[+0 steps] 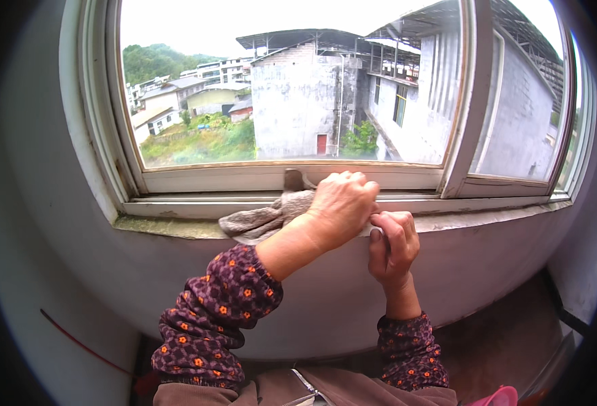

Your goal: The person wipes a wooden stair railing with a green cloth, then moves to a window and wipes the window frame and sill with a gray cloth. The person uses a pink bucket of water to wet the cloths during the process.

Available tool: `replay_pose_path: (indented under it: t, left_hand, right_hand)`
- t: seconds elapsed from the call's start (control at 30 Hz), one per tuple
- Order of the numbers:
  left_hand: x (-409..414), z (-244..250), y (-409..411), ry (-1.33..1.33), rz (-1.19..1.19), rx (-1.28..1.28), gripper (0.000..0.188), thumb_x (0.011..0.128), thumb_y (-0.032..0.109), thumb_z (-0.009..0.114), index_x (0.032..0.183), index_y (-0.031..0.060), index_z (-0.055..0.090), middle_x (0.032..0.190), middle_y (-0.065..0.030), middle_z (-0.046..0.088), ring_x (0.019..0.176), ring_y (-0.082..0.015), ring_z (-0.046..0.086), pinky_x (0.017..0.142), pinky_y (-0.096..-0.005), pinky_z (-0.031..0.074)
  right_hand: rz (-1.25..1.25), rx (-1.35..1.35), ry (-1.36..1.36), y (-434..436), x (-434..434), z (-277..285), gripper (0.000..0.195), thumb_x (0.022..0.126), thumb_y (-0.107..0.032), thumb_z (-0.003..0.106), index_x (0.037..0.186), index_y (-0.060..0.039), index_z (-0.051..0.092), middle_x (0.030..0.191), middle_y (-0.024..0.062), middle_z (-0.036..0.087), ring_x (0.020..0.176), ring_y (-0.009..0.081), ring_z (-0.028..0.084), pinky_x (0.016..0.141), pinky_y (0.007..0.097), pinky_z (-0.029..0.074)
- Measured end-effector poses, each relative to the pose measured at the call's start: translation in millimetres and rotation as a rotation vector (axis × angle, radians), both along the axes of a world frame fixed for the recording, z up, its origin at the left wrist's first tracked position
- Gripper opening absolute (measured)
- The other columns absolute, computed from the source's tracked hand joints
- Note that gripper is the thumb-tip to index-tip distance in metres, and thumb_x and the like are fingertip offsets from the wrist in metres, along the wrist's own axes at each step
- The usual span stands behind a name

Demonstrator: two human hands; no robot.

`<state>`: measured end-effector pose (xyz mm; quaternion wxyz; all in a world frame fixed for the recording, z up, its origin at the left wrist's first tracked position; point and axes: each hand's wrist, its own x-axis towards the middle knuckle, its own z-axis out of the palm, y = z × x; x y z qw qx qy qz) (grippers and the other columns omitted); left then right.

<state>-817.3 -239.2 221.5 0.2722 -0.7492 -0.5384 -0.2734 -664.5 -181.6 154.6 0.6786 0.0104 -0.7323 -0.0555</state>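
A crumpled grey cloth [258, 219] lies over the front edge of the windowsill and the lower window track. My left hand [343, 205] is closed over its right end, knuckles up, close against the bottom rail of the window sash [217, 180]. A small dark brown piece [293, 180] sticks up from the cloth in front of that rail; what it is, I cannot tell. Beside it on the right, my right hand [395, 243] has curled fingers, with the fingertips meeting the left hand. Whatever lies between the fingertips is hidden.
The windowsill [166, 227] is stained and rough at its edge. A second sash [506, 185] stands on the right. A red rod [83, 345] leans by the left wall, and a pink plastic thing [501, 396] shows at the lower right.
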Motion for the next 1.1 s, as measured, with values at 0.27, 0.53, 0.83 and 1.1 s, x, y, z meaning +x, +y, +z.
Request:
replay_pose_path:
  t: [0.27, 0.53, 0.83, 1.1]
  left_hand:
    - [-62, 21, -65, -0.087, 0.324, -0.191, 0.025, 0.104, 0.025, 0.054, 0.099, 0.0092, 0.072, 0.089, -0.0150, 0.072, 0.081, -0.0305, 0.072, 0.071, -0.0420, 0.056]
    - [-137, 27, -143, 0.143, 0.711, 0.122, 0.025, 0.097, 0.020, 0.063, 0.079, 0.0037, 0.068, 0.083, -0.0148, 0.069, 0.089, -0.0344, 0.065, 0.081, -0.0470, 0.049]
    - [61, 52, 69, 0.224, 0.160, 0.485, 0.015, 0.091, 0.021, 0.070, 0.084, 0.0092, 0.063, 0.084, -0.0062, 0.063, 0.077, -0.0203, 0.065, 0.057, -0.0374, 0.055]
    - [80, 47, 64, 0.025, -0.184, -0.230, 0.030, 0.089, 0.017, 0.073, 0.114, 0.0018, 0.068, 0.111, -0.0161, 0.065, 0.092, -0.0373, 0.068, 0.080, -0.0459, 0.055]
  right_hand:
    - [0.024, -0.068, 0.006, 13, 40, -11, 0.027, 0.084, 0.002, 0.066, 0.111, -0.0001, 0.067, 0.098, 0.0148, 0.067, 0.084, 0.0309, 0.064, 0.076, 0.0396, 0.053]
    - [0.148, -0.051, -0.051, 21, 49, -9, 0.030, 0.080, 0.002, 0.070, 0.110, -0.0012, 0.068, 0.098, 0.0137, 0.068, 0.081, 0.0292, 0.064, 0.075, 0.0395, 0.053]
    - [0.196, -0.059, -0.090, 21, 51, -8, 0.035, 0.078, 0.001, 0.072, 0.112, -0.0037, 0.067, 0.103, 0.0110, 0.068, 0.089, 0.0305, 0.065, 0.080, 0.0414, 0.053]
    - [0.385, -0.096, -0.146, 24, 67, -7, 0.036, 0.077, 0.001, 0.073, 0.112, -0.0027, 0.067, 0.104, 0.0127, 0.067, 0.092, 0.0339, 0.065, 0.082, 0.0424, 0.054]
